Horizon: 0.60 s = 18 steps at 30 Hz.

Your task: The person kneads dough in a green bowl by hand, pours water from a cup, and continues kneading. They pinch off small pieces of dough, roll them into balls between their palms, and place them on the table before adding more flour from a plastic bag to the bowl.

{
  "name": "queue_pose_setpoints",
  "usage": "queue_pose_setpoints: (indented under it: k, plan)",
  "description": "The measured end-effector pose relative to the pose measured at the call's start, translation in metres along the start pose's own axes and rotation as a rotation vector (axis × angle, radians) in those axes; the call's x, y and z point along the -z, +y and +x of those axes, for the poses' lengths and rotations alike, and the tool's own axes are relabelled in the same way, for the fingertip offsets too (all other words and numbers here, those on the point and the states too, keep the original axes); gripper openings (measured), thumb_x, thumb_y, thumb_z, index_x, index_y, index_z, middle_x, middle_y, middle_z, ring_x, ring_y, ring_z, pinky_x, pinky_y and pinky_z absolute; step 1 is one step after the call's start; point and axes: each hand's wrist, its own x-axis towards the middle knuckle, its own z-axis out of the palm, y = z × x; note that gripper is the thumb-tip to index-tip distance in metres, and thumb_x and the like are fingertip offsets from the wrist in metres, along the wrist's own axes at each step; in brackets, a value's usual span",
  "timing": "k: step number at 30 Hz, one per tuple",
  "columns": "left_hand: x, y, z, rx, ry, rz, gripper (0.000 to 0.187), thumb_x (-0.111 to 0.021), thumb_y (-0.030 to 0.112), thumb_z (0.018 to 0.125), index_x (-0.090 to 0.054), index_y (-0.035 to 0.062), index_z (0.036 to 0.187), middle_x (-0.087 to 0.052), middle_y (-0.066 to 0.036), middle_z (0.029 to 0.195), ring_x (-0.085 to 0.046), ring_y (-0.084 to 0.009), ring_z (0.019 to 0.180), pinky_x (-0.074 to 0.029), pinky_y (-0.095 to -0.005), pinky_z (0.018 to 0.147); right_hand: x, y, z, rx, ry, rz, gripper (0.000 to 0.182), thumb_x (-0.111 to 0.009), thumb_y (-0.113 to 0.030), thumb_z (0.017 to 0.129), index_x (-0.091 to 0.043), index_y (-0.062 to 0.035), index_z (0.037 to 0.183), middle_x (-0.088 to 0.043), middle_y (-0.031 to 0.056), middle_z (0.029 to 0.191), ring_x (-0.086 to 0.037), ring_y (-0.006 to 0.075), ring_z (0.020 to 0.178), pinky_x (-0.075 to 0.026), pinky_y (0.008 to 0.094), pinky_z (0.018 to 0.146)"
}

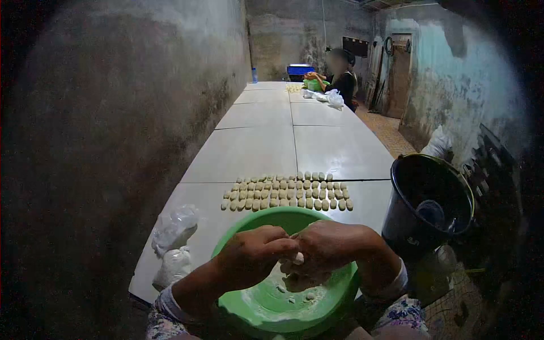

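Head view: pale dough lump (298,258) gripped above the green basin (255,221)

Left hand (258,249) and right hand (331,246) meet over the basin, both grasping the dough lump, which shows between their fingers. Below it, the basin holds small dough scraps (310,296) and white powder (300,307). Just beyond the far rim, rows of dough pieces (273,202) lie on the table (249,153). At right, a black bucket (405,224) contains something pale, hard to make out.
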Motion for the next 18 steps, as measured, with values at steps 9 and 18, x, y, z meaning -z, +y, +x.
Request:
queue_pose_setpoints:
  k: [9,18]
  plan:
    - [-0.004,0.002,-0.002,0.038,0.197,-0.109,0.005,-0.059,0.01,0.087,-0.059,0.0057,0.088,-0.062,-0.01,0.077,-0.062,-0.0261,0.069,-0.051,-0.0347,0.062,-0.003,0.001,-0.003,-0.03,0.048,0.028,0.033,-0.069,-0.04,0.072,-0.067,-0.0135,0.092,-0.066,0.0102,0.074,-0.065,0.0281,0.067,-0.05,0.0394,0.062]
    - [-0.01,0.003,-0.011,0.213,0.282,-0.345,0.01,-0.054,-0.004,0.086,-0.054,0.0041,0.091,-0.055,-0.008,0.074,-0.056,-0.02,0.067,-0.047,-0.0292,0.061,-0.001,0.0,-0.011,0.084,0.105,0.026,0.031,-0.068,-0.037,0.075,-0.067,-0.0083,0.087,-0.064,0.0127,0.071,-0.063,0.031,0.066,-0.048,0.0401,0.06]
